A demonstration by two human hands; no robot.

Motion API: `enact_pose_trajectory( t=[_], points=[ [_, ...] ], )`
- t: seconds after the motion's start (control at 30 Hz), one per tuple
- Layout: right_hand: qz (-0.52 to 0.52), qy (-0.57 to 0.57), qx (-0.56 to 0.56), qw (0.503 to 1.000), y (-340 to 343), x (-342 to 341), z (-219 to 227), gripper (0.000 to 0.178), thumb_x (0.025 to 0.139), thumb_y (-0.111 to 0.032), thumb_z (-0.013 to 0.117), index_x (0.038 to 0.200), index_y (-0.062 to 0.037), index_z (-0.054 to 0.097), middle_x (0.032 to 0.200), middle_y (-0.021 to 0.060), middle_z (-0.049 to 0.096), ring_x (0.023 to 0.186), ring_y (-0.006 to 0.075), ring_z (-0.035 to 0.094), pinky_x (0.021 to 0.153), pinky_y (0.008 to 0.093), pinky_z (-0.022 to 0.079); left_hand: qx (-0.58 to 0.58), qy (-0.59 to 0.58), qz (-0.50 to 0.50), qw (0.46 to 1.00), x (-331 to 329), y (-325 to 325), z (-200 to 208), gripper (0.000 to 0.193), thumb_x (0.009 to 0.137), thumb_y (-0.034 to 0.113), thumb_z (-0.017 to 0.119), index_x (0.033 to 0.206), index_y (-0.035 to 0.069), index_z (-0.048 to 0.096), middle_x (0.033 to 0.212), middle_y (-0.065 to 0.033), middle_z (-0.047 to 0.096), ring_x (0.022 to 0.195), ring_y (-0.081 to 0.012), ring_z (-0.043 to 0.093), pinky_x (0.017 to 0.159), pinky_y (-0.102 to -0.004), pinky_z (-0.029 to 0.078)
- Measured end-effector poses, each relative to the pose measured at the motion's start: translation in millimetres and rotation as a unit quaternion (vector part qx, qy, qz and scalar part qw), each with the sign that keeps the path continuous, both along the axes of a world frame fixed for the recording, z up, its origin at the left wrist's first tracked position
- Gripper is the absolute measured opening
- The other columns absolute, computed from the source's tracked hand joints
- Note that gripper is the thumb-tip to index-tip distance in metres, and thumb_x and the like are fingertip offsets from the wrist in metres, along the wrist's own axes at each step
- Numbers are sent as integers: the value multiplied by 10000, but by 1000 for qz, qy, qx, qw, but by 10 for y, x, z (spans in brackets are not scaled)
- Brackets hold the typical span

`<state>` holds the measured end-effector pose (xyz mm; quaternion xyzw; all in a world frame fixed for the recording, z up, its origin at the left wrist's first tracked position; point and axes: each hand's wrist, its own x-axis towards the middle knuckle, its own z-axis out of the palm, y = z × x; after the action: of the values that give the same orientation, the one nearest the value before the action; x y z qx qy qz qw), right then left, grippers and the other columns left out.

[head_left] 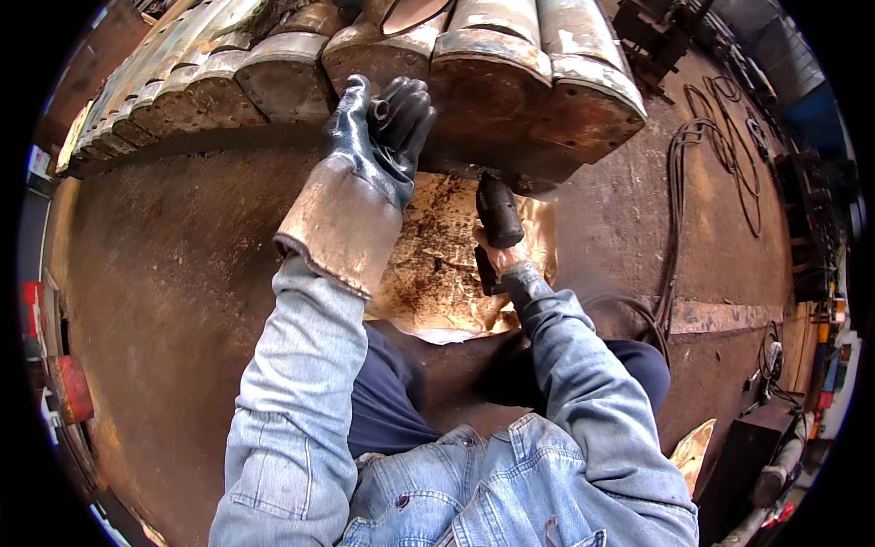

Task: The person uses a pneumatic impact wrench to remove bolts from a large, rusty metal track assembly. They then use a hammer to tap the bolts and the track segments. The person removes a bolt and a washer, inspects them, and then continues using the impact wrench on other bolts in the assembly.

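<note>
Facing the long row of rust-brown, flat-ended metal blocks (pixel 492 87), I'd best keep the black cylindrical power tool (pixel 499 211) steady and aligned; its nose sits near their lower edge, contact unclear. My bare right hand (pixel 499 256) grips it, forearm angled inward. Apart from it, my black-gloved left hand (pixel 378 146), held up, curls around a small round metal piece (pixel 379 110).

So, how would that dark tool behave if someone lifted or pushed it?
The tool would likely feel stiff and fairly heavy, judging by its thick, solid-looking body. Laid down and pushed, it might rock, given its rounded shape.
</note>
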<state>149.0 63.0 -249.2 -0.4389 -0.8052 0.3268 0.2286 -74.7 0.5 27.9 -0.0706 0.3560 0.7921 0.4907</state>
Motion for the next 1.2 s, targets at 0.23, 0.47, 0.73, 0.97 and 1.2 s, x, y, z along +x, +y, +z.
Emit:
enact_pose_trajectory(
  t=[0.23, 0.47, 0.73, 0.97, 1.2],
  points=[
    [-73, 122, -120, 983, -512, -108, -923, 542, 885, -397, 697, 1335, -130, 557, 1248, 161, 613, 1154, 364, 589, 951, 456, 487, 16, 52, 35, 998, -230, -22, -132, 419, 1050, 375, 517, 1099, -18, 655, 1016, -165, 751, 838, -244, 758, 806, -412, 660],
    [4, 138, 138, 981, -636, -102, -1417, 684, 1012, -222, 540, 1606, -129, 215, 1629, 115, 291, 1509, 263, 285, 1226, 423, 285, 3, 73, 36, 997, -120, 62, -146, 416, 1030, 373, 565, 1128, -23, 647, 1051, -179, 744, 875, -251, 756, 829, -408, 654],
    [-10, -138, -124, 983, -471, 451, -634, 456, 831, -441, 724, 1181, -150, 684, 1031, 177, 739, 992, 382, 702, 833, 456, 559, -5, 68, 21, 997, -109, -111, -31, 411, 983, 428, 643, 1046, 25, 689, 985, -118, 757, 806, -192, 742, 752, -341, 649],
    [-148, 59, 135, 978, 413, 398, 749, 280, 905, -292, 714, 1088, -80, 708, 935, 165, 737, 867, 328, 717, 785, 411, 560, 38, 27, 25, 999, -178, -111, 100, 417, 1003, 420, 614, 1054, 11, 680, 1003, -134, 749, 814, -197, 743, 760, -329, 648],
    [197, 105, 425, 877, 519, -1328, 3213, 286, 909, -83, 653, 1191, -35, 652, 1028, 195, 695, 990, 375, 669, 855, 423, 541, 22, 21, 90, 995, -404, -234, 90, 449, 994, 450, 617, 1052, 9, 682, 987, -148, 749, 774, -209, 732, 729, -317, 640]
  ],
)
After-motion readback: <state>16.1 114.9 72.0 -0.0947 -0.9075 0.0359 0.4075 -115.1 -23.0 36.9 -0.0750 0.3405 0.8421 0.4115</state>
